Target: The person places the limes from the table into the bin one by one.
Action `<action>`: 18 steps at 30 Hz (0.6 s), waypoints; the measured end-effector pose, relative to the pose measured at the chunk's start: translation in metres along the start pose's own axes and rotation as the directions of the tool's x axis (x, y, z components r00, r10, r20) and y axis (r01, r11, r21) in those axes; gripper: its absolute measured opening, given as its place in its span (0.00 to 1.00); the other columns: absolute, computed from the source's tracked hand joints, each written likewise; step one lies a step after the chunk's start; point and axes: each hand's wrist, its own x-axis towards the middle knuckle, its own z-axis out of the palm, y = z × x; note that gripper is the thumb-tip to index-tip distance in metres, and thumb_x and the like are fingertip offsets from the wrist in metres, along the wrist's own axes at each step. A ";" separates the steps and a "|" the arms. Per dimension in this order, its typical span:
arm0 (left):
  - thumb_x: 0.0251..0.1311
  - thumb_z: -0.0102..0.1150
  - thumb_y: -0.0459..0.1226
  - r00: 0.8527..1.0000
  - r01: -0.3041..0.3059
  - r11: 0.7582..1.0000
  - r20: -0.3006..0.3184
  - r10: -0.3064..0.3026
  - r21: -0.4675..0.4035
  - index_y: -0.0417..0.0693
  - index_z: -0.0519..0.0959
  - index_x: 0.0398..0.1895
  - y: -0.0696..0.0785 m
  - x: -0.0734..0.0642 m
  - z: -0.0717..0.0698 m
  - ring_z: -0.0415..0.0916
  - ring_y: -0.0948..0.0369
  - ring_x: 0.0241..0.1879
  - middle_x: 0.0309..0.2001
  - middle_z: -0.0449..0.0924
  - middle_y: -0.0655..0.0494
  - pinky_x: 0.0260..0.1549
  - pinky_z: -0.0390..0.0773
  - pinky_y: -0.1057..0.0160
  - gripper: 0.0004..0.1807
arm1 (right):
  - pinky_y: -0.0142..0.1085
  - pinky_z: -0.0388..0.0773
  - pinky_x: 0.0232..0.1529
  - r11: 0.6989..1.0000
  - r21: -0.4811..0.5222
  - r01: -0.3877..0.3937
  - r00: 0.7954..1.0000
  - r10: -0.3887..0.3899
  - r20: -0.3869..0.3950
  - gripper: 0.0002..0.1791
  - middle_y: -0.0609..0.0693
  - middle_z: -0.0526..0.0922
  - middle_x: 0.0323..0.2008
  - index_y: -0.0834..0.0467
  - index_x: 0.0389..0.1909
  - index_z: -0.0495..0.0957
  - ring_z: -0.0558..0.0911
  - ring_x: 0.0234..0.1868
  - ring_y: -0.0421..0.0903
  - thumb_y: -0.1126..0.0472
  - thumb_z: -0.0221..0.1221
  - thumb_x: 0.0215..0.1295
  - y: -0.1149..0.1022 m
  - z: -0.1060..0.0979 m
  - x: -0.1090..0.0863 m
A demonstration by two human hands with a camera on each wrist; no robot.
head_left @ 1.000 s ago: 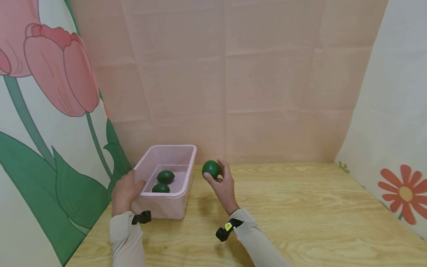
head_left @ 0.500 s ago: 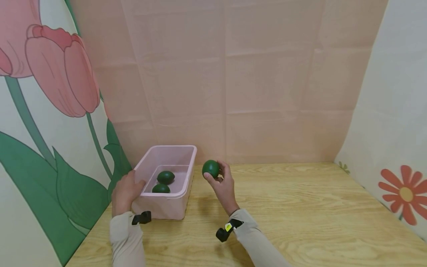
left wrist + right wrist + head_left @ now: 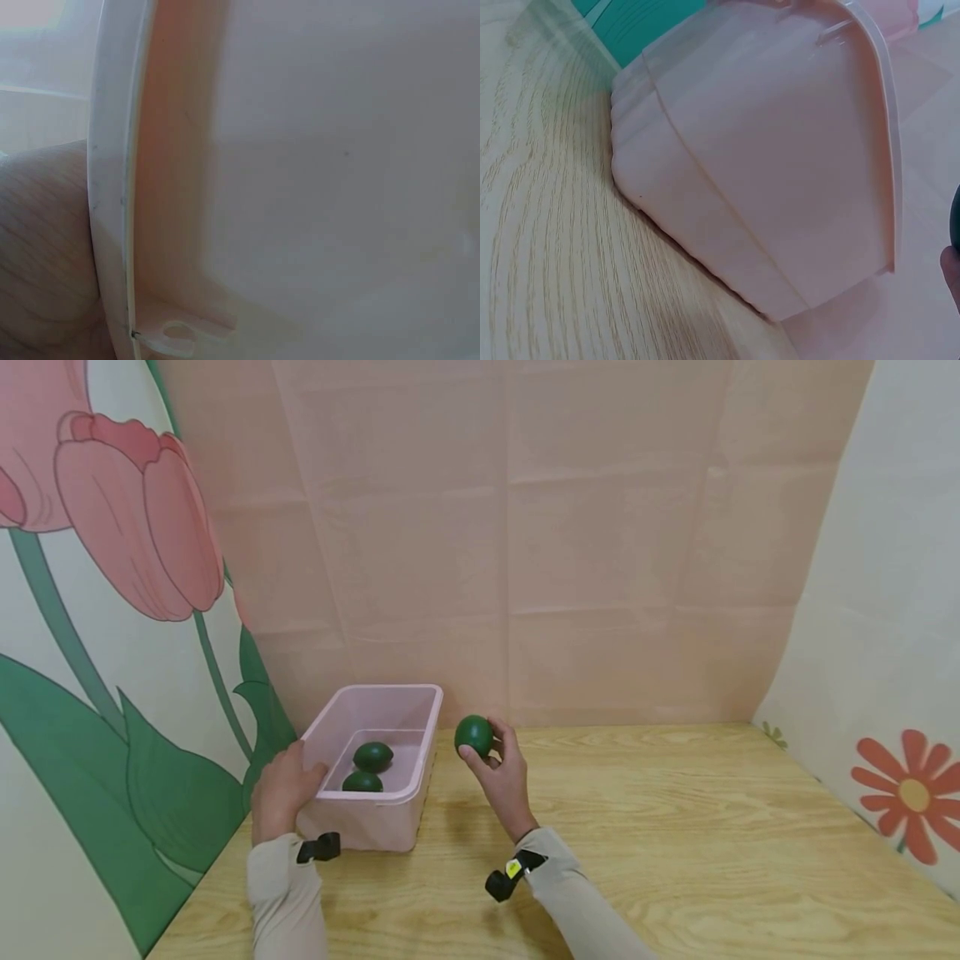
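In the head view, a dark green avocado (image 3: pixel 474 736) is held up between the thumb and fingers of my right hand (image 3: pixel 507 783), above the table and just right of a pink plastic bin (image 3: pixel 408 814). Only a dark edge of the fruit and one fingertip (image 3: pixel 951 274) enter the right wrist view. My left hand (image 3: pixel 283 792) grips the bin's near-left corner, its thumb over the rim. From the left wrist, the bin's rim (image 3: pixel 112 172) and outer wall fill most of the picture. Two more avocados lie inside the bin, one farther back (image 3: pixel 372 757) and one nearer (image 3: pixel 363 782), partly hidden by the front rim.
The bin stands on a wood-grain table (image 3: pixel 675 843), close to a pink backdrop (image 3: pixel 600 543). A tulip-printed sheet (image 3: pixel 135 527) rises along the left, and a white sheet with a red flower (image 3: pixel 912 795) borders the right side.
Almost nothing differs. My right hand keeps the avocado at nearly the same spot, a touch higher in the head view, and my left hand stays on the bin.
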 end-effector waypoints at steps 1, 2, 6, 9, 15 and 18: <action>0.66 0.51 0.42 1.000 0.000 1.000 0.000 0.000 0.000 0.30 0.66 0.63 0.000 0.000 0.000 0.75 0.34 0.51 0.56 0.74 0.27 0.47 0.73 0.33 0.28 | 0.37 0.80 0.48 1.000 0.000 0.005 1.000 -0.005 0.000 0.33 0.65 0.73 0.61 0.67 0.67 0.65 0.78 0.55 0.57 0.64 0.66 0.64 0.000 0.000 0.000; 0.66 0.51 0.42 1.000 0.000 1.000 0.000 0.000 0.001 0.30 0.66 0.63 0.000 0.000 0.000 0.75 0.34 0.50 0.56 0.74 0.27 0.47 0.73 0.33 0.28 | 0.37 0.80 0.48 1.000 0.000 0.007 1.000 -0.007 0.000 0.33 0.65 0.73 0.61 0.67 0.67 0.65 0.79 0.55 0.57 0.64 0.66 0.64 0.000 0.000 0.000; 0.66 0.51 0.42 1.000 0.001 1.000 -0.002 -0.001 0.000 0.29 0.66 0.63 0.000 0.000 0.001 0.74 0.34 0.51 0.56 0.74 0.27 0.47 0.73 0.33 0.29 | 0.37 0.81 0.48 1.000 0.003 0.011 1.000 -0.011 0.000 0.33 0.65 0.73 0.60 0.66 0.68 0.66 0.79 0.55 0.57 0.65 0.66 0.64 -0.002 0.000 0.000; 0.67 0.51 0.42 1.000 0.004 1.000 -0.002 -0.004 -0.002 0.30 0.66 0.63 0.000 0.000 0.001 0.74 0.34 0.51 0.56 0.73 0.26 0.47 0.73 0.33 0.29 | 0.39 0.81 0.48 1.000 0.000 0.014 1.000 -0.014 -0.001 0.33 0.66 0.73 0.60 0.66 0.68 0.66 0.79 0.55 0.57 0.65 0.66 0.64 -0.003 0.000 0.000; 0.67 0.51 0.41 1.000 0.001 1.000 -0.006 -0.001 -0.010 0.30 0.67 0.62 0.002 -0.003 0.000 0.75 0.34 0.51 0.56 0.74 0.27 0.47 0.73 0.33 0.27 | 0.42 0.81 0.49 0.999 -0.005 0.032 0.999 -0.032 0.001 0.34 0.66 0.73 0.61 0.67 0.69 0.65 0.78 0.55 0.58 0.66 0.66 0.64 -0.003 0.000 0.000; 0.67 0.51 0.41 1.000 -0.001 1.000 -0.010 0.001 -0.013 0.29 0.67 0.62 0.003 -0.003 0.000 0.75 0.34 0.50 0.56 0.74 0.26 0.47 0.73 0.33 0.27 | 0.38 0.81 0.49 0.999 0.020 0.035 0.999 -0.035 -0.001 0.34 0.66 0.72 0.61 0.68 0.68 0.64 0.78 0.55 0.57 0.67 0.66 0.64 0.006 0.001 0.001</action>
